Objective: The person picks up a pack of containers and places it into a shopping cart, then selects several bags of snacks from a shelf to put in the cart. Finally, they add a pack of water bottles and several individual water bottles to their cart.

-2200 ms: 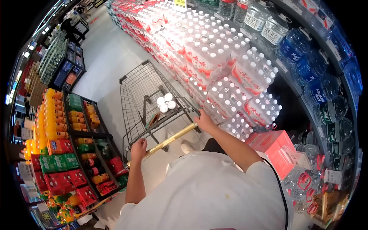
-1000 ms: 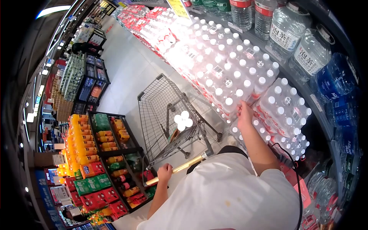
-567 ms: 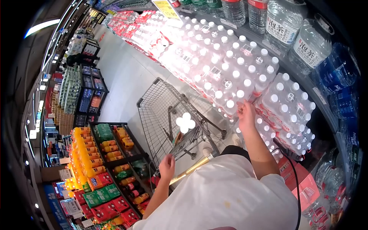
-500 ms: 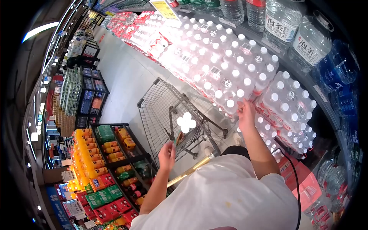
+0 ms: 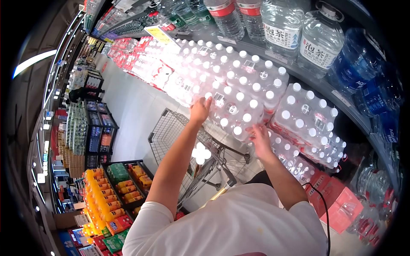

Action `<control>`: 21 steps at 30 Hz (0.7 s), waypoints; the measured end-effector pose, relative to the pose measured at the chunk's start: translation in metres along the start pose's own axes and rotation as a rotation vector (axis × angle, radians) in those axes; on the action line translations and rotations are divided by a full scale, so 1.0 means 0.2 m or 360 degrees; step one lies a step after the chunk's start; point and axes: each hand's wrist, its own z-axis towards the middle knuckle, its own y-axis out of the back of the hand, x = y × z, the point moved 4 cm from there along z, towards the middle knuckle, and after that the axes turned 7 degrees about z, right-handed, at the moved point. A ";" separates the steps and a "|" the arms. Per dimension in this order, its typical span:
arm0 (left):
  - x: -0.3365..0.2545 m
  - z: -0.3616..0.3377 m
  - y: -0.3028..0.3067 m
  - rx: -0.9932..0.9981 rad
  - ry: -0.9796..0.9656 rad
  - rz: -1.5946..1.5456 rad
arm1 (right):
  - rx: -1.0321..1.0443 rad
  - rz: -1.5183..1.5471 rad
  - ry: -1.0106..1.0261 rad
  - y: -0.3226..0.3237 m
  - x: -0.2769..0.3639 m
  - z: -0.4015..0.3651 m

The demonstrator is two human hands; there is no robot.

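Note:
A shrink-wrapped pack of water bottles [image 5: 232, 110] with white caps lies at the near edge of a large stack of similar packs. My left hand [image 5: 200, 110] is at the pack's left end, its closed fingers against the clear wrap. At the near right corner, my right hand [image 5: 259, 138] has its curled fingers on the wrap. Both hands grip this same pack from opposite ends. Some of the fingertips are hidden against the bottles.
A wire shopping cart [image 5: 171, 136] stands just left of the stack. Large water jugs [image 5: 318, 42] line the shelf behind it. Orange drink bottles [image 5: 102, 194] fill a display at lower left. A pink carton [image 5: 341, 209] and a black cable [image 5: 326, 209] are at my right.
My left hand has moved from above the cart up to the pack's left end. My right hand has shifted to its near corner. The view has turned slightly.

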 end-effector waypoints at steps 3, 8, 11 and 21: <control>-0.20 -0.03 0.17 0.0220 0.0107 0.0353 | 0.0057 -0.0016 0.0007 0.01 0.01 0.00; -0.12 0.06 0.06 0.0159 0.0003 0.0115 | 0.0077 -0.0025 -0.0016 0.02 0.01 0.01; -0.12 0.04 0.07 0.0097 0.0009 0.0050 | 0.0085 0.0003 -0.0041 0.04 -0.01 0.03; -0.09 -0.08 0.07 0.0199 0.0108 0.0178 | 0.0284 -0.0126 0.0059 0.06 -0.01 0.01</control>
